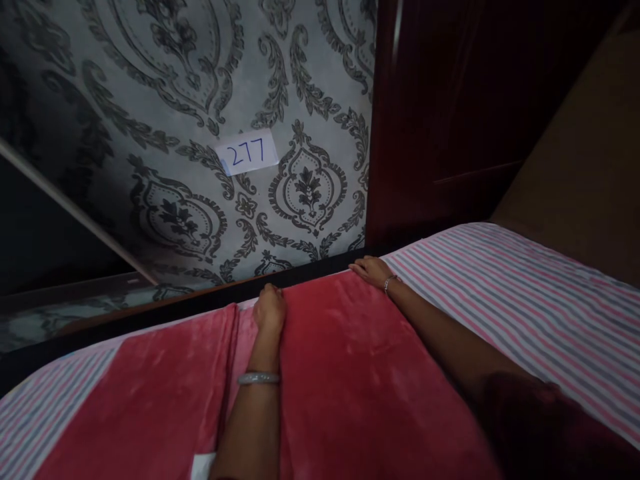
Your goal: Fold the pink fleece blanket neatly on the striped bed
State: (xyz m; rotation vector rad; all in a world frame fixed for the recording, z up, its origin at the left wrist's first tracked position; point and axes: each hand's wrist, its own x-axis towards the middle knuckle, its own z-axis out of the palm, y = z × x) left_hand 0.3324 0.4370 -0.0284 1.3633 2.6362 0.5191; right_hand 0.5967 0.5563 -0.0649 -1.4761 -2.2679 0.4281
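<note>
The left hand point(270, 310), wearing a grey bangle point(259, 378), and the right hand point(373, 270), wearing a thin silver-coloured bracelet point(388, 284), rest with curled fingers at the far corners of a folded section of a plush red blanket point(340, 360). The blanket lies on a pink, grey and white striped sheet point(525, 287), another folded section of it to the left. Behind, a white paper label point(247, 152) reading "277" sits on grey damask-patterned wallpaper point(307, 187) beside a glossy dark-red panel point(440, 120).

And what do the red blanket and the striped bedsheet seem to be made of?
The red blanket looks like soft plush, perhaps synthetic: its pile shows lighter brushed patches. The striped bedsheet seems matte cloth, perhaps cotton; its surface shows no sheen.
</note>
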